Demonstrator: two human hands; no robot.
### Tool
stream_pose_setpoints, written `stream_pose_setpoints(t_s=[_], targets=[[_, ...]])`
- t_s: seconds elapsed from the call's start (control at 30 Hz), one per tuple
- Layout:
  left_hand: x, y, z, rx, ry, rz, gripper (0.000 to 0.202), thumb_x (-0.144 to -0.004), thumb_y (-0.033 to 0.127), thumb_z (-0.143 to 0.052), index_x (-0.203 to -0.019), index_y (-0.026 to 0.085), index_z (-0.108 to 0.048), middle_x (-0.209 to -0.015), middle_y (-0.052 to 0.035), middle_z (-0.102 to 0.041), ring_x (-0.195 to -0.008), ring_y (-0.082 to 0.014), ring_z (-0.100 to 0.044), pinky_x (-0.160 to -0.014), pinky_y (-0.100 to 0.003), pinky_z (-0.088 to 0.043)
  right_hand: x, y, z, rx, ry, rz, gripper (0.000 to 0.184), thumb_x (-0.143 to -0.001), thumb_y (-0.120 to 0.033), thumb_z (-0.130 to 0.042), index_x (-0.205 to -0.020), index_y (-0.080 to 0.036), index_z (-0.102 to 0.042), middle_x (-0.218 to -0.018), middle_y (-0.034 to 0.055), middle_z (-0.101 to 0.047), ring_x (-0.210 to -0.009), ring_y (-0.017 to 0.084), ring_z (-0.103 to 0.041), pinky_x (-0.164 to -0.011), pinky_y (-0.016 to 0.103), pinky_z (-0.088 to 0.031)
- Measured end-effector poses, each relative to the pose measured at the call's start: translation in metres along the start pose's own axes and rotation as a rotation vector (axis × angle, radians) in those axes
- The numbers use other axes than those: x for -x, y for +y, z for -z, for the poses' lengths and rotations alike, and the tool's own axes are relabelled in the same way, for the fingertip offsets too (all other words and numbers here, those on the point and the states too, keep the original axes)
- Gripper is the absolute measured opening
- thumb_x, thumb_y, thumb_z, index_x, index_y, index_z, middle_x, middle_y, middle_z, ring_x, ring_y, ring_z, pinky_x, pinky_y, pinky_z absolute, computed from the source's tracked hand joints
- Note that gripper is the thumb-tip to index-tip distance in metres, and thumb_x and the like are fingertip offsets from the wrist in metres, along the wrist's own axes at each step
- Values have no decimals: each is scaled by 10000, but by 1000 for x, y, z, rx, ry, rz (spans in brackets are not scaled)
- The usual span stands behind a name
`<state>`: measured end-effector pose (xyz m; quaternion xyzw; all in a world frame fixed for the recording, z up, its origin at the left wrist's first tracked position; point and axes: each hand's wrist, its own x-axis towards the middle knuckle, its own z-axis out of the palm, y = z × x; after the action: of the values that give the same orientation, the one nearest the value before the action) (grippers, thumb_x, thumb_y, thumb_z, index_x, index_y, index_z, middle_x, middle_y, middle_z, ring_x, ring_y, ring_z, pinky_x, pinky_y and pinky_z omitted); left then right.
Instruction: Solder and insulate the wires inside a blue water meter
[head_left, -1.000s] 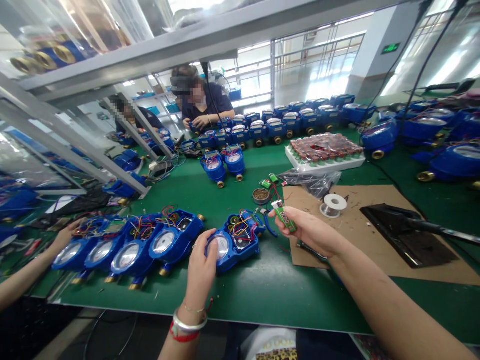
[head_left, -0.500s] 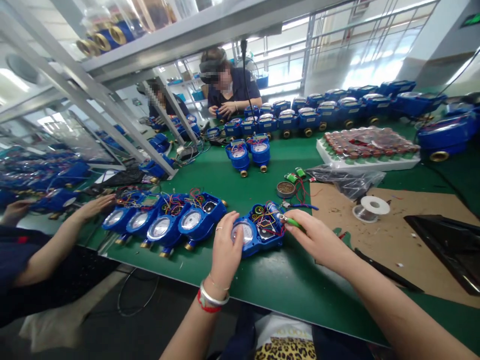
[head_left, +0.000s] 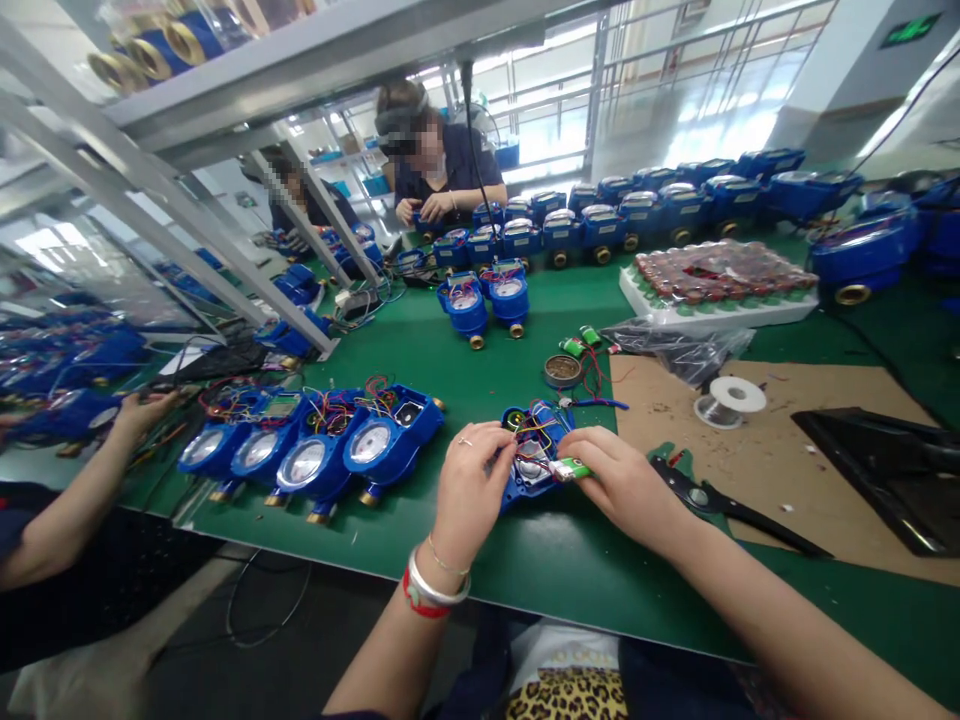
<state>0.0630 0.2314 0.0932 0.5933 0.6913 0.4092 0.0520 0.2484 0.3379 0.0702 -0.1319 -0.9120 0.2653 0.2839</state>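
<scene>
A blue water meter (head_left: 534, 488) lies on the green bench in front of me, its housing uncovered. Coloured wires (head_left: 534, 432) fill its compartment. My left hand (head_left: 474, 478) covers the round dial end, thumb and forefinger pinched together at the wires on that side. A green-and-white battery (head_left: 573, 468) is between the thumb and fingers of my right hand (head_left: 616, 482), held over the right edge of the compartment. To the left, several similar open meters (head_left: 384, 440) stand in a row, dials facing me.
Wire strippers (head_left: 701, 497) and a solder spool (head_left: 731, 402) lie on brown cardboard (head_left: 840, 410). Behind are a small round tin (head_left: 562, 371), loose green batteries (head_left: 574, 346) and a wrapped battery tray (head_left: 720, 290). A co-worker's hand (head_left: 142, 415) is at far left; another person (head_left: 442, 165) sits opposite.
My left hand has gone from resting on the dial to pinching at the wires. My right hand has turned the battery, which now points leftward over the compartment. The view has shifted slightly.
</scene>
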Motion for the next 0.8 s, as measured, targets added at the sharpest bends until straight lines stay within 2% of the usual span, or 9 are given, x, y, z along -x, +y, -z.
stream_pose_setpoints(t_s=[0.23, 0.37, 0.43, 0.53, 0.63, 0.73, 0.8], targets=[[-6, -1, -5, -55, 68, 127, 119, -902, 188, -548, -870, 192, -663, -966, -40, -684, -965, -178, -612, -899, -328, -465, 4, 10, -12, -14, 59, 58, 152, -930, -118, -510, -1064, -158, -569, -1110, 100, -579, -1030, 236, -510, -917, 404, -428], [-6, -1, -6, -51, 72, 148, 127, -904, 194, -545, -861, 200, -664, -958, -29, -690, -956, -175, -617, -891, -318, -463, 1, 4, -2, -160, 88, -2, 178, -948, -148, -496, -1092, -191, -592, -1175, 71, -578, -1080, 207, -525, -958, 361, -410], [-6, -3, -6, -44, 77, 154, 122, -901, 197, -550, -862, 202, -665, -954, -23, -692, -944, -170, -621, -881, -309, -465, -3, -1, 12, -251, 153, -103, 172, -960, -205, -495, -1096, -209, -601, -1168, 54, -584, -1034, 185, -555, -929, 329, -420], [-7, -7, -4, -19, 71, 152, 115, -899, 203, -555, -870, 207, -667, -949, -16, -695, -941, -163, -626, -871, -298, -467, -11, -5, 34, -372, 198, -348, 195, -977, -329, -479, -1100, -220, -584, -916, 12, -612, -792, 147, -572, -778, 291, -432], [-7, -10, -4, -14, 63, 154, 119, -901, 204, -549, -882, 208, -667, -950, -20, -696, -943, -165, -628, -867, -299, -468, -23, 0, 46, -543, 129, -492, 274, -965, -439, -477, -1083, -208, -566, -747, -25, -512, -676, 128, -485, -666, 262, -389], [-6, -10, -5, -28, 72, 157, 113, -897, 199, -551, -884, 205, -663, -956, -28, -694, -940, -170, -626, -865, -302, -468, -36, 12, 44, -876, 28, -596, 438, -955, -558, -403, -1025, -167, -586, -758, -15, -448, -662, 117, -407, -617, 240, -355], [-7, -8, -5, -33, 68, 156, 108, -893, 190, -554, -874, 202, -659, -953, -30, -693, -947, -173, -623, -866, -301, -466, -43, 20, 41, -1067, -40, -674, 489, -972, -557, -340, -1000, -139, -594, -769, -7, -433, -655, 109, -384, -599, 226, -347]])
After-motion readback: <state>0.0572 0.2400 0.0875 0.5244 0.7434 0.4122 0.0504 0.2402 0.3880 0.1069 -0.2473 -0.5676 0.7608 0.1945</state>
